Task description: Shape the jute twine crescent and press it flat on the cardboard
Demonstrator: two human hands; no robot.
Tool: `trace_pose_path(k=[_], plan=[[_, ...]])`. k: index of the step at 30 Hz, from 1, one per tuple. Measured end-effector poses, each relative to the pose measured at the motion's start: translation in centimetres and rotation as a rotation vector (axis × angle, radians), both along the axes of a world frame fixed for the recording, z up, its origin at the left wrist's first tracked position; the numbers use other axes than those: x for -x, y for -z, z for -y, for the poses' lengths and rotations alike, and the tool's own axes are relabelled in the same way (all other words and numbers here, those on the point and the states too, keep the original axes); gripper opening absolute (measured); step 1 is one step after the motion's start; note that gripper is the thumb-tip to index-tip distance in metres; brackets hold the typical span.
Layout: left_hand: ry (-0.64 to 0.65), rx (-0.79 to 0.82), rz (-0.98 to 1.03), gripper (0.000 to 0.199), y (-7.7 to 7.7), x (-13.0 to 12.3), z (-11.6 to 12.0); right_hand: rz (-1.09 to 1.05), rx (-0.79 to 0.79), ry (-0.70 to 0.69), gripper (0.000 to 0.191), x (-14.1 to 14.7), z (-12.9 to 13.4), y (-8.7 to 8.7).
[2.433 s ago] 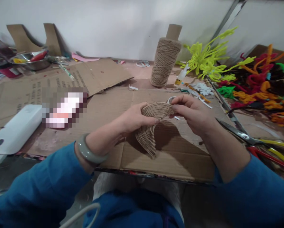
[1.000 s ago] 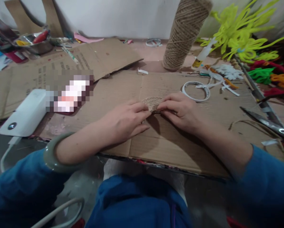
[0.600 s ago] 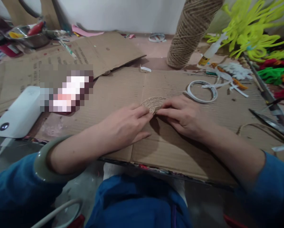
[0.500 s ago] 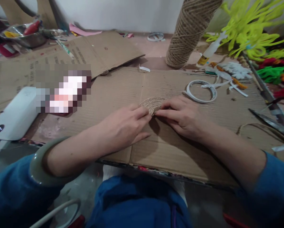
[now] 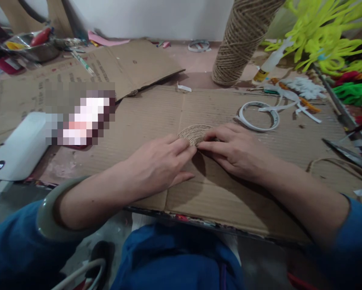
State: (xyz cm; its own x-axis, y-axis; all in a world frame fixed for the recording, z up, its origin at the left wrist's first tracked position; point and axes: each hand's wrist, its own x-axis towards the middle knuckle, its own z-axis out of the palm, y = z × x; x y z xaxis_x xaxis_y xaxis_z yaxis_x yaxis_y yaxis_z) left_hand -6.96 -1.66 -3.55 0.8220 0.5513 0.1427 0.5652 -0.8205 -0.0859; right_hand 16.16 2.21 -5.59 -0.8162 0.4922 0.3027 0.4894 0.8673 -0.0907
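A flat piece of coiled jute twine [image 5: 196, 131] lies on a cardboard sheet in front of me, its curved rows showing between my hands. My left hand [image 5: 164, 161] presses its bent fingers on the near left side of the coil and holds it down, while the thumb rests apart on the cardboard. At the right edge, my right hand [image 5: 234, 151] has thumb and fingers closed on the coil. The fingertips of both hands nearly meet at its near edge. Much of the coil's sides is hidden under the fingers.
A tall spool of twine [image 5: 244, 44] stands behind, beside a glue bottle [image 5: 270, 62]. A tape roll [image 5: 259, 117] and scissors [image 5: 347, 155] lie to the right. Left are a blurred phone [image 5: 88, 119] and a white power bank [image 5: 20, 149]. Yellow pipe cleaners [image 5: 326, 36] fill the back right.
Both hands stay on the coil, with the left fingertips slightly further right, closer to the right hand. The view has shifted a little.
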Motion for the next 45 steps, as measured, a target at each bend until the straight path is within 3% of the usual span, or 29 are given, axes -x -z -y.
trace_pose_path(k=[14, 22, 30, 41, 45], plan=[[-0.056, 0.092, -0.033, 0.042, 0.03, -0.28, -0.24, 0.03, -0.028, 0.019, 0.032, 0.18, 0.32, 0.03], [0.002, 0.003, -0.026, 0.046, 0.23, 0.07, -0.02, 0.079, -0.009, 0.06, 0.03, 0.46, 0.78, -0.33], [-0.045, 0.09, -0.015, 0.042, 0.02, -0.14, -0.1, -0.078, 0.046, -0.002, 0.031, -0.14, 0.08, 0.15], [-0.007, 0.05, -0.001, 0.051, 0.18, -0.21, -0.14, 0.043, 0.022, 0.034, 0.03, 0.15, 0.5, -0.44], [-0.029, 0.078, -0.013, 0.049, 0.12, -0.33, -0.33, -0.003, 0.047, 0.014, 0.029, -0.07, 0.19, -0.36]])
